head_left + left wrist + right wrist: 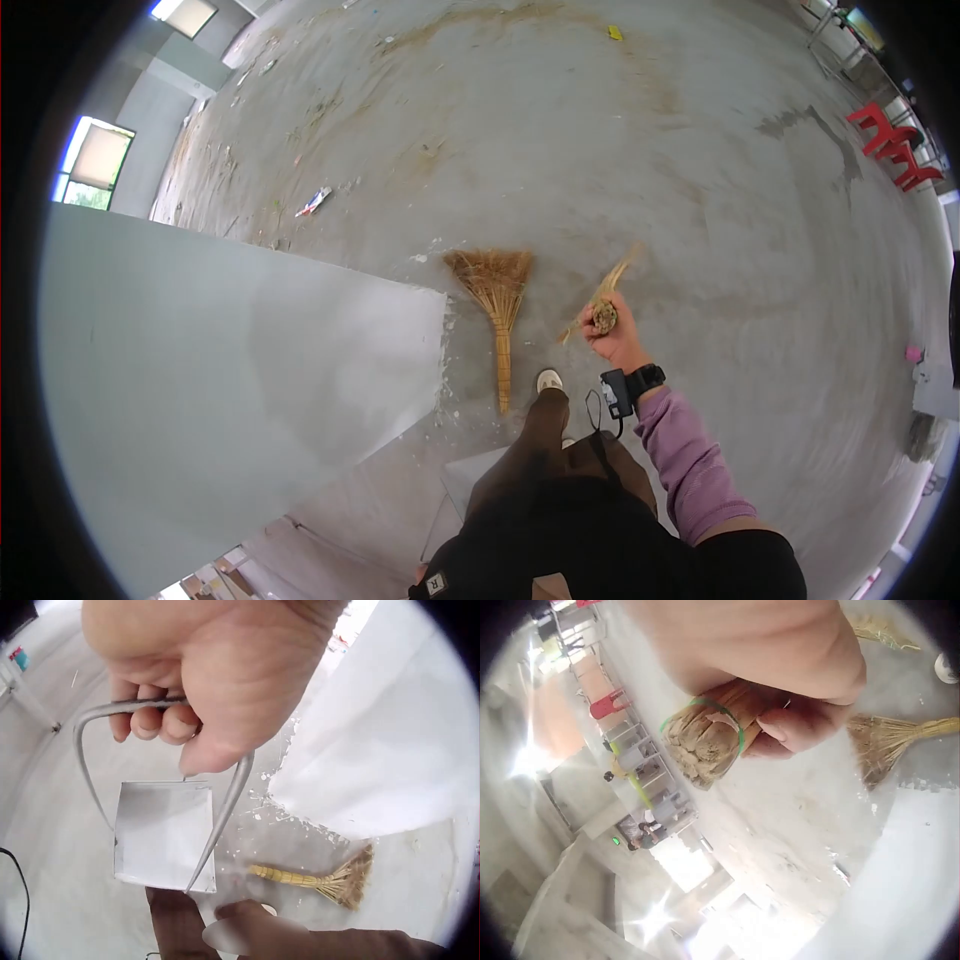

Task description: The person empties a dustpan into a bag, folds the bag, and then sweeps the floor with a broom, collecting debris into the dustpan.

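Gripping | left hand [210, 679]: dustpan [161, 840], pale interior visible | right hand [622, 338]: straw broom [604, 318]

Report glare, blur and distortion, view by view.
Head: curved fisheye stretch, black edges, the held broom's bristles blurred; left wrist: the white wall nearly washed out, a pale smear over one trouser leg; right wrist: bright lights flaring into starbursts, blown-out glare along the bottom.

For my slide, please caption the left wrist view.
Left fingers grip a bent grey metal handle; beyond lies a yellowish straw broom.
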Available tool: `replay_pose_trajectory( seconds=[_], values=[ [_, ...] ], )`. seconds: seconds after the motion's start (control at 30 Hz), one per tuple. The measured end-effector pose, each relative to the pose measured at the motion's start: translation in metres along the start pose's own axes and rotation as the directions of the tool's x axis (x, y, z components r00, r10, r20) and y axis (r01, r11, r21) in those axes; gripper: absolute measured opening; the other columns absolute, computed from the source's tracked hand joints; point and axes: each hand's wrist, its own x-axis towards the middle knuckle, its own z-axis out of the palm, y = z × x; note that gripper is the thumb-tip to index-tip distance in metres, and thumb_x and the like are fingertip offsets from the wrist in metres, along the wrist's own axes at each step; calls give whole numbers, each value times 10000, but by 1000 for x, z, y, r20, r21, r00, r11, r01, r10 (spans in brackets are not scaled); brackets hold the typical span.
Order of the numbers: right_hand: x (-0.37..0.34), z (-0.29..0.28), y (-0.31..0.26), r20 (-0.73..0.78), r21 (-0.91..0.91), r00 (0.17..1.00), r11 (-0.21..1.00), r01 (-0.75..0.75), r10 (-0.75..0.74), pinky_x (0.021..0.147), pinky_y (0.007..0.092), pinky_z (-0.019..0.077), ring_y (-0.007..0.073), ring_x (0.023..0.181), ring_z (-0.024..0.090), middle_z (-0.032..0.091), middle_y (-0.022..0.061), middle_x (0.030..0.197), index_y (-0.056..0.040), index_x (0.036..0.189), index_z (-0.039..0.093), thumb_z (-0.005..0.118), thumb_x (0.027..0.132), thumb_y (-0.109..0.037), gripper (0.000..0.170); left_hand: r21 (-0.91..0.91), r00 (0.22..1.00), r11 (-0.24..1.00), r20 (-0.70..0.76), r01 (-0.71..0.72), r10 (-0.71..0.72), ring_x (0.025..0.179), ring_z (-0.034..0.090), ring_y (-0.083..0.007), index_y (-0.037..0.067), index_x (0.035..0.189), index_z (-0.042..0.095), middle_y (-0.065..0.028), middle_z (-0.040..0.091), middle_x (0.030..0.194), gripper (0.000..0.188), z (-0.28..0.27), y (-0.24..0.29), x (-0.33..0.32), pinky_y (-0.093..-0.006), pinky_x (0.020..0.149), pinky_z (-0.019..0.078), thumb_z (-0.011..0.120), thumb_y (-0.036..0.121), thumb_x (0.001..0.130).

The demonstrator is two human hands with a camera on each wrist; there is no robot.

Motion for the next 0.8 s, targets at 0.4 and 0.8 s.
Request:
replay_pose_trajectory(
  seconds=[0.4,0.8],
  values=[
    [14,33,-71,-80,-355,960,892,-279,269,415,248,388,130,565,522,517,36,714,-63,834,470,514,794,-217,165,-39,991,998,-124,46,-50,719,619,-269,17,791,616,-153,630,738,266,27,80,-12,-366,612,446,598,279,746],
    [63,16,-271,-181,-263,847,805,-532,500,372,199,379,121,553,520,508,88,762,32,995,412,519,785,-167,308,156,978,972,144,-175,153,1033,505,-287,140,1181,502,-172,538,1118,380,82,208,-55,-408,917,370,490,322,847]
  ],
)
